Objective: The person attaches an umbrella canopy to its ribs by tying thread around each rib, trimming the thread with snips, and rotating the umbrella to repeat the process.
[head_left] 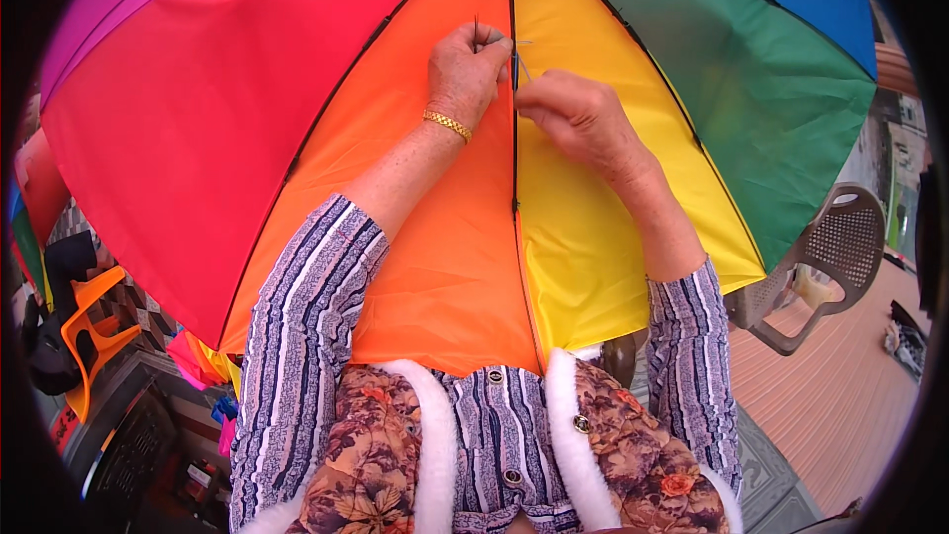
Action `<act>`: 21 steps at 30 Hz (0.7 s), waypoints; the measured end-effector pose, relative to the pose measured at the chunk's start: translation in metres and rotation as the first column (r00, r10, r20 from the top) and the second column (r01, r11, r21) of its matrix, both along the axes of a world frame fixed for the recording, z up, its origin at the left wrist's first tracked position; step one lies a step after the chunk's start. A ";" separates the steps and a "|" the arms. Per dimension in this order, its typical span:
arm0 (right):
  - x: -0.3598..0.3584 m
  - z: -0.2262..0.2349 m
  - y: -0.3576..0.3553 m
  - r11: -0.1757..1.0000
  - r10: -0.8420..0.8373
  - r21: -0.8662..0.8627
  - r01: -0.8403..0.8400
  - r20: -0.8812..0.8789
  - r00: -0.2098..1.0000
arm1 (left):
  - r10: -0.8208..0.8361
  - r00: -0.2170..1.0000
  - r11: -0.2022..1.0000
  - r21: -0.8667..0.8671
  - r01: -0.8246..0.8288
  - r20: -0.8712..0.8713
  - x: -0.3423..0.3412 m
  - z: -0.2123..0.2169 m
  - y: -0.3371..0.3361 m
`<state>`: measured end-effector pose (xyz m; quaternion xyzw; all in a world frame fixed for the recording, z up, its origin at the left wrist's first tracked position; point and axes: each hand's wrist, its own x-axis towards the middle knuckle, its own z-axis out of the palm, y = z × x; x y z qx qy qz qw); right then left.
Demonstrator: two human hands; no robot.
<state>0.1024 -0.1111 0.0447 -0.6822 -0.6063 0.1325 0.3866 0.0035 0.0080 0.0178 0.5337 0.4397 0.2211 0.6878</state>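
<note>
A person in a striped shirt (297, 336) and a flowered vest (381, 435) works on an open rainbow umbrella (435, 287), spread straight ahead and filling most of the view, its near edge at the waist. The left hand (465, 71) is drawn together beside the middle rib (514, 153), a thin dark sliver (476, 32) poking up at the fingers; exactly what its grip pinches is too small to tell. The right hand (581, 114), just across the rib, curls closed on a fine pale strand (526, 67). The strand could snap or slip free if pulled too hard, and a sharp tug against the thin rib might bend it or pucker the cloth. The gold bracelet (448, 126) on the left wrist could also snag the fabric if it drags. By count: one umbrella, six colored panels in view, five black ribs showing, two hands, one bracelet and three buttons down the clothing's front. Around them are one orange chair (87, 341) at left, one gray-brown chair (840, 237) at right and one wood-toned surface (830, 405).
</note>
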 end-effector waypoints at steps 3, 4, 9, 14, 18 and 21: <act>0.000 0.007 -0.006 0.969 0.151 -0.224 -0.100 0.220 0.964 | 0.010 1.000 1.000 -0.014 -0.009 0.008 -0.001 0.000 0.000; 0.001 0.008 -0.007 0.957 0.136 -0.283 -0.059 0.263 0.955 | 0.012 1.000 1.000 -0.007 -0.012 0.005 -0.002 0.000 0.001; -0.004 0.013 -0.016 0.955 0.055 -0.284 0.088 0.460 0.886 | 0.004 1.000 1.000 -0.008 -0.004 0.019 0.002 -0.002 0.000; -0.007 0.017 -0.022 0.991 -0.131 0.048 0.123 0.503 0.854 | 0.017 1.000 1.000 -0.001 -0.017 0.003 -0.002 -0.003 0.003; -0.009 0.019 -0.032 0.983 -0.170 0.004 0.182 0.377 0.910 | -0.004 1.000 1.000 -0.012 0.005 0.008 0.001 -0.005 0.001; -0.002 0.016 -0.037 0.974 -0.224 0.036 0.224 0.310 0.924 | -0.012 1.000 1.000 -0.009 0.012 0.006 0.003 -0.008 0.000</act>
